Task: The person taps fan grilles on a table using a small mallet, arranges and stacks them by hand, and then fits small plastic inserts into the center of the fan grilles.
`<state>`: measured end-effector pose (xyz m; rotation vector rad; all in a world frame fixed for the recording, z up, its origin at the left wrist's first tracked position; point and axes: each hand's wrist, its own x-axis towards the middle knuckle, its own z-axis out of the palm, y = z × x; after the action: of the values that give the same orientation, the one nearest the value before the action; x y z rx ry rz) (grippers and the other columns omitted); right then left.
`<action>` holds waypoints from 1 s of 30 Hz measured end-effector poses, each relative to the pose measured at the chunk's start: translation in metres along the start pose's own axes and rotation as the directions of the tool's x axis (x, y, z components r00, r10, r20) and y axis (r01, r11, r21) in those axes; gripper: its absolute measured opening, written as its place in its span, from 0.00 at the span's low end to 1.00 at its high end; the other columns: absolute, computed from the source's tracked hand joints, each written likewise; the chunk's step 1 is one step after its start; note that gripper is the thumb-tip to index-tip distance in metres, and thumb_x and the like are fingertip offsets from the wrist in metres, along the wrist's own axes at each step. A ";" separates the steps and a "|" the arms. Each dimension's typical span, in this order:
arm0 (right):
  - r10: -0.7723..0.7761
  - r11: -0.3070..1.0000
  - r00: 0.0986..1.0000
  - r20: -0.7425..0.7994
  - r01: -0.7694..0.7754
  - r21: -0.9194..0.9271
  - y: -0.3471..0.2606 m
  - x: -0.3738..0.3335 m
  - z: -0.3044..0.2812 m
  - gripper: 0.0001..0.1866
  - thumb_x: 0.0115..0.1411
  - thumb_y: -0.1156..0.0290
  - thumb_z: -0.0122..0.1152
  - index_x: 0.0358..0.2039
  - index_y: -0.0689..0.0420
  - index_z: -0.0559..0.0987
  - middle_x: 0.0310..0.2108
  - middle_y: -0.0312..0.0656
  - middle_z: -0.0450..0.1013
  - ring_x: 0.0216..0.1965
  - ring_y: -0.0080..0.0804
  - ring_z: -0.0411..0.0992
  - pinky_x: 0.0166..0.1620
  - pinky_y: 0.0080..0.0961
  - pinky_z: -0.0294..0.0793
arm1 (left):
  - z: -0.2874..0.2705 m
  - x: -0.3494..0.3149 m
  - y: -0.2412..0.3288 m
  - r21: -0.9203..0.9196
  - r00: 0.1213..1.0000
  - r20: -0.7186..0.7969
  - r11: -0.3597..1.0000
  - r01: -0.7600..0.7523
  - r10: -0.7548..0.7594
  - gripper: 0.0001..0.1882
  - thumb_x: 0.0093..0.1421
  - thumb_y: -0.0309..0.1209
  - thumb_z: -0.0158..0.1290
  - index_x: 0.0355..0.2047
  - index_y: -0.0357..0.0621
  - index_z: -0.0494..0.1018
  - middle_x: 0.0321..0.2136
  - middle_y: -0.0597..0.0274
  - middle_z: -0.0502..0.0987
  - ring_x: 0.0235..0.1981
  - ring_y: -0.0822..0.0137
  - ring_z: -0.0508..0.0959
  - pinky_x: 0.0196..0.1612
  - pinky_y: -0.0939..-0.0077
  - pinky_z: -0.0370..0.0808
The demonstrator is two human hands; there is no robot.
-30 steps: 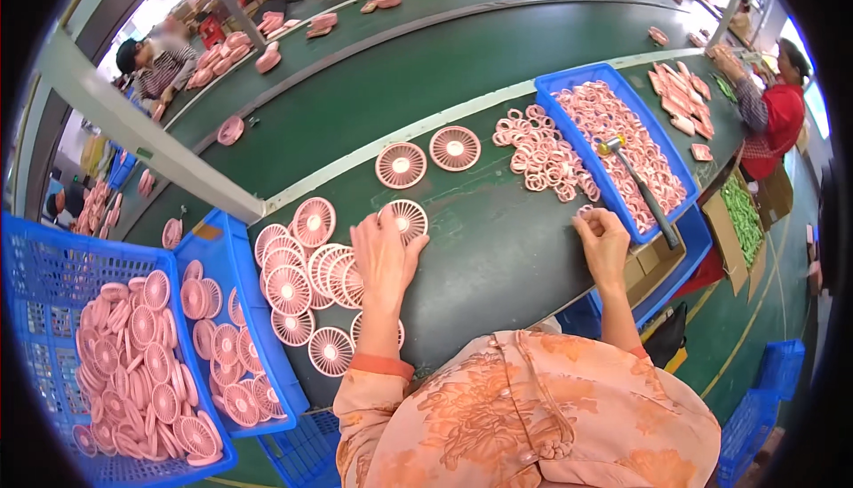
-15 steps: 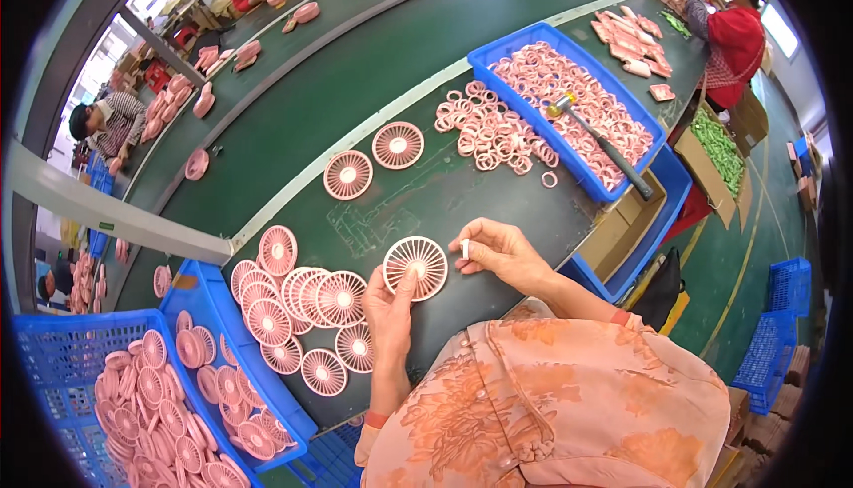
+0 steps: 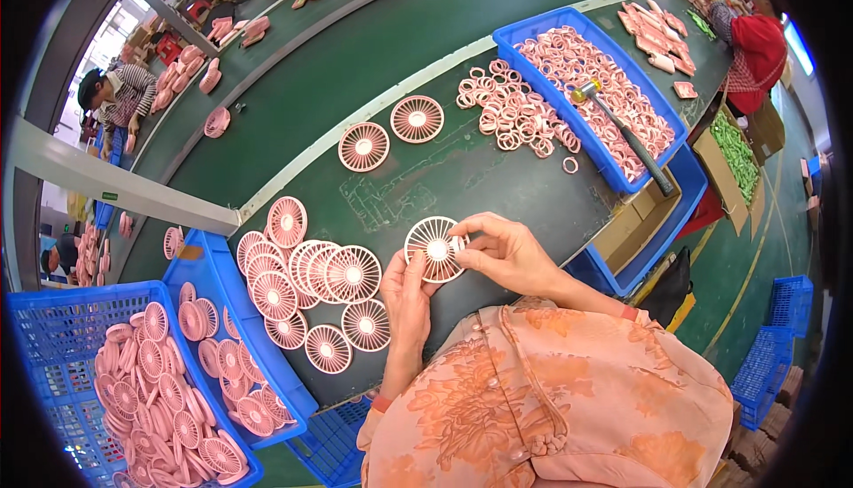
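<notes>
My left hand (image 3: 408, 303) grips the lower edge of a round pink slatted fan grille (image 3: 427, 235), which is tilted up above the bench. My right hand (image 3: 514, 255) pinches a small pale ring (image 3: 457, 244) against the right side of the grille's face, near its hub; the fingers partly hide it. To the left lies an overlapping group of similar grilles (image 3: 353, 273) on the dark green bench. Two more grilles (image 3: 364, 147) lie farther off. Small pink rings (image 3: 518, 113) are heaped at the far right, beside a blue tray (image 3: 610, 184) full of them.
A mallet (image 3: 629, 137) with a yellow-tipped head rests across the ring tray. Blue crates (image 3: 84, 303) with grilles stand at the left. A metal post (image 3: 124, 180) juts in there. Co-workers sit along the conveyor (image 3: 302, 106) and at the far right.
My right hand has brought the ring leftward against the grille, which my left hand has shifted slightly right and up. The whole view has also shifted a little.
</notes>
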<state>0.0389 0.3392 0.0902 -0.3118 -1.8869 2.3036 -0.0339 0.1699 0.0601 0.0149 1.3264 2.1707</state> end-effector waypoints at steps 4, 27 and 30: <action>-0.255 0.906 0.966 0.032 0.251 -0.342 -0.003 0.002 0.008 0.13 0.61 0.77 0.65 0.47 0.63 0.80 0.38 0.39 0.76 0.38 0.24 0.78 0.39 0.21 0.80 | 0.003 0.002 -0.006 0.046 1.000 0.010 0.999 -0.006 0.006 0.12 0.71 0.33 0.49 0.46 0.34 0.73 0.40 0.57 0.80 0.39 0.70 0.82 0.43 0.74 0.83; -0.482 0.538 0.760 0.437 0.650 -0.536 0.018 0.009 -0.021 0.06 0.55 0.71 0.67 0.32 0.58 0.83 0.35 0.39 0.76 0.37 0.38 0.74 0.41 0.32 0.77 | -0.011 0.006 0.007 0.370 0.981 0.133 0.925 0.082 -0.140 0.16 0.72 0.35 0.48 0.42 0.32 0.77 0.30 0.63 0.81 0.28 0.79 0.80 0.30 0.87 0.76; -0.467 0.542 0.734 0.493 0.678 -0.496 0.016 0.010 -0.033 0.06 0.54 0.71 0.68 0.30 0.58 0.83 0.36 0.38 0.76 0.37 0.38 0.74 0.41 0.33 0.77 | -0.003 0.009 0.014 0.396 0.958 0.191 0.910 0.125 -0.214 0.15 0.71 0.35 0.51 0.43 0.31 0.77 0.30 0.62 0.82 0.28 0.78 0.80 0.31 0.87 0.77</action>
<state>0.0377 0.3694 0.0681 0.5919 -2.4056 1.2331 -0.0490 0.1670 0.0672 0.2850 1.5275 1.6807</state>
